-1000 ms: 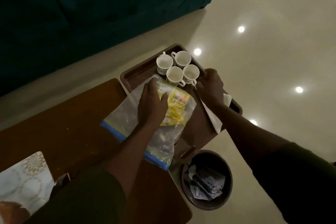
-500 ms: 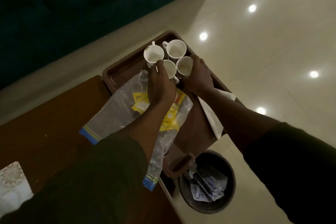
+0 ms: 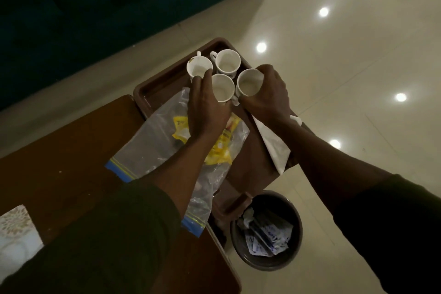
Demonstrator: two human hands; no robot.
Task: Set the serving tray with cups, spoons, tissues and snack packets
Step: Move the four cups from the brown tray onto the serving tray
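Four white cups (image 3: 225,64) are clustered at the far corner of the serving tray (image 3: 164,83). One is gripped around its wall by the right hand (image 3: 266,93); the left hand (image 3: 206,107) is curled against two others. Rigid, breakable ceramic is judged best held by wall or handle.

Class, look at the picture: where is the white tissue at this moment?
In the head view, the white tissue lies on the brown tray's right edge, under the right forearm, beside the clear zip bag.
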